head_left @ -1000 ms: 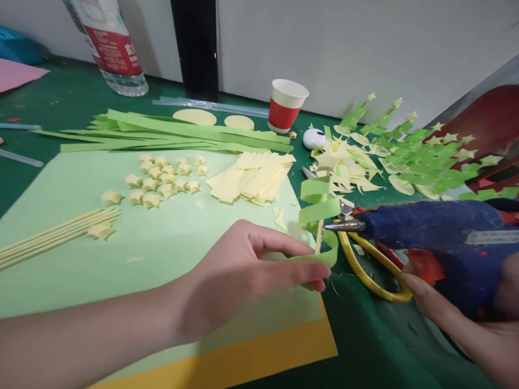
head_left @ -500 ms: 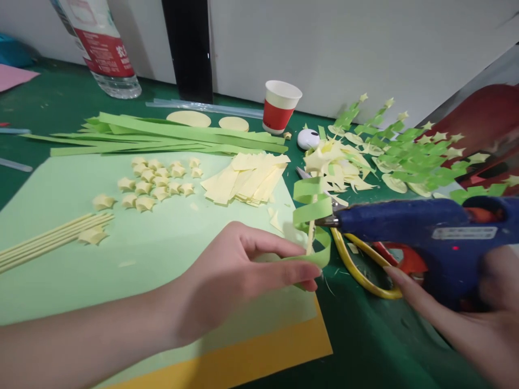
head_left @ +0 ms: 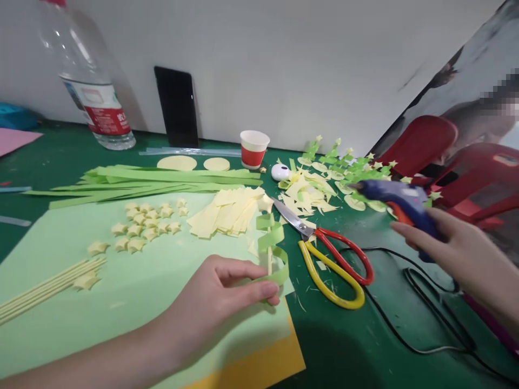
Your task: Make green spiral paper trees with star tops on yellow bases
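Between thumb and fingers, my left hand (head_left: 231,289) pinches a pale stick (head_left: 270,256) with a green paper strip (head_left: 272,235) spiralling round it and a small star (head_left: 265,203) on top. My right hand (head_left: 458,248) is wrapped round the handle of a blue glue gun (head_left: 401,200), slightly blurred, its nozzle pointing left and apart from the stick. Scissors (head_left: 310,231) with red and yellow handles lie between the hands. Small folded stars (head_left: 139,219), cream paper pieces (head_left: 227,210) and green strips (head_left: 162,181) lie left of and behind the stick.
A bottle (head_left: 101,108), a phone (head_left: 177,108) and a paper cup (head_left: 254,148) stand along the wall. Finished green spirals with stars (head_left: 351,170) stand at the back right. A black cable (head_left: 405,346) loops across the right. A person sits beyond, near red chairs (head_left: 425,143).
My right hand has drawn the glue gun away from the spiral, to the right and back. The view has tilted up, showing more wall and the whole scissors. My left hand still holds the stick.
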A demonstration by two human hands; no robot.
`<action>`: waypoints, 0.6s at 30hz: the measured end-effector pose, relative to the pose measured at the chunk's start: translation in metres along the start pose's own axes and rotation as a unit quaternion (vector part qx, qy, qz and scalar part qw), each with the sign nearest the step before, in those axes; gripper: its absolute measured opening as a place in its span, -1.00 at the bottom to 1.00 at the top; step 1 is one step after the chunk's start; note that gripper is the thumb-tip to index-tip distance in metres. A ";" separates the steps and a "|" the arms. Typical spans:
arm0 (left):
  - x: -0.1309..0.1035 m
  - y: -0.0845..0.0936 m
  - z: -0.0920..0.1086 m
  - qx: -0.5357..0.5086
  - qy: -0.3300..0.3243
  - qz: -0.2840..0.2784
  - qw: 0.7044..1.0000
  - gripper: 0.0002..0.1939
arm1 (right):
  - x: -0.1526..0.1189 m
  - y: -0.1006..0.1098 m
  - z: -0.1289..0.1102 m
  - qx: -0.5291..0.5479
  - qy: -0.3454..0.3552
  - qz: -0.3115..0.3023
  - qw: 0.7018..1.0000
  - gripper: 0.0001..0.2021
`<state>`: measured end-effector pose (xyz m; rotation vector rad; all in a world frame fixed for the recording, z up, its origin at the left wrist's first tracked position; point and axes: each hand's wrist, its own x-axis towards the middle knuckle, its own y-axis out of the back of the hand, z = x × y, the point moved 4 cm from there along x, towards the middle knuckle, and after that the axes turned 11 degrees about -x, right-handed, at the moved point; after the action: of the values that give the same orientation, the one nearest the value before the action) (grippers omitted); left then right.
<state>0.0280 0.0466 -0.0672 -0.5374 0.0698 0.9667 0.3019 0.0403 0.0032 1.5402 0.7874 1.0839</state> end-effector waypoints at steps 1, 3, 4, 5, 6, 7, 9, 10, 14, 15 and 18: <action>0.000 0.000 0.000 0.002 -0.001 0.001 1.000 -0.84 | 0.007 -0.008 0.004 -0.007 -0.004 -0.014 1.000 -0.56; 0.000 -0.001 0.001 0.014 -0.006 0.007 1.000 -0.84 | 0.017 -0.027 0.009 -0.014 -0.008 -0.034 0.999 -0.63; 0.000 -0.002 0.002 0.021 -0.006 0.012 1.000 -0.83 | 0.021 -0.037 0.011 -0.017 -0.009 -0.039 0.999 -0.66; 0.000 -0.003 0.002 0.030 -0.006 0.016 0.999 -0.83 | 0.023 -0.045 0.012 -0.020 -0.010 -0.040 0.999 -0.68; -0.001 -0.004 0.003 0.041 -0.007 0.021 0.999 -0.82 | 0.024 -0.052 0.013 -0.025 -0.011 -0.035 0.999 -0.69; -0.001 -0.005 0.005 0.056 -0.009 0.024 0.998 -0.81 | 0.023 -0.055 0.013 -0.029 -0.009 -0.026 0.999 -0.69; -0.002 -0.007 0.009 0.105 -0.021 0.034 0.994 -0.79 | 0.019 -0.052 0.010 -0.033 0.007 0.006 0.999 -0.67; -0.003 -0.008 0.012 0.139 -0.029 0.039 0.989 -0.78 | 0.015 -0.046 0.006 -0.031 0.022 0.025 0.999 -0.64; -0.007 -0.013 0.024 0.249 -0.062 0.051 0.965 -0.77 | -0.009 -0.006 -0.025 0.040 0.130 0.086 0.987 -0.62; -0.008 -0.015 0.027 0.260 -0.072 0.047 0.962 -0.76 | -0.016 0.006 -0.037 0.119 0.182 0.097 0.971 -0.69; -0.011 -0.021 0.032 0.273 -0.099 0.029 0.956 -0.75 | -0.028 0.028 -0.068 0.300 0.267 0.013 0.916 -0.85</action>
<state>0.0329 0.0437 -0.0273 0.0727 0.1684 1.0025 0.2269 0.0346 0.0270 1.7665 1.5942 1.3872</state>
